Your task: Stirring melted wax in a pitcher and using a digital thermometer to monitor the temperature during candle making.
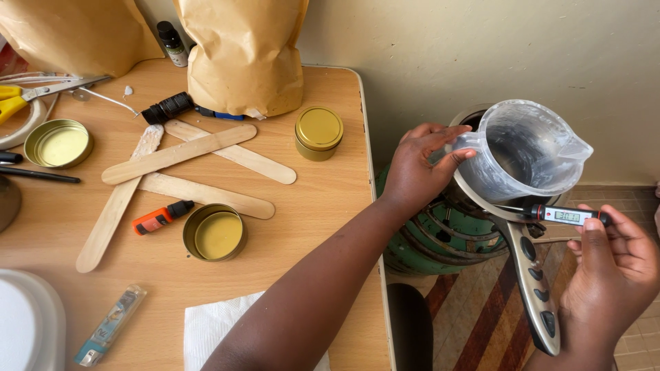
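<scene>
My left hand (417, 167) grips the handle side of a clear plastic jug (526, 148), tilted over a metal pan (467, 199) on a green stove (419, 247) beside the table. My right hand (614, 271) holds a small digital thermometer (567, 216) by its head, just below the jug's rim; its thin probe points left, toward the pan. The pan's long grey handle (533, 288) stretches down past my right hand.
On the wooden table (323, 206) lie several wooden sticks (179, 154), two open gold tins (214, 233), a closed gold tin (318, 132), an orange-capped tube (161, 217), small dark bottles (167, 108), brown paper bags (244, 55), scissors (20, 95), and a white tissue (213, 326).
</scene>
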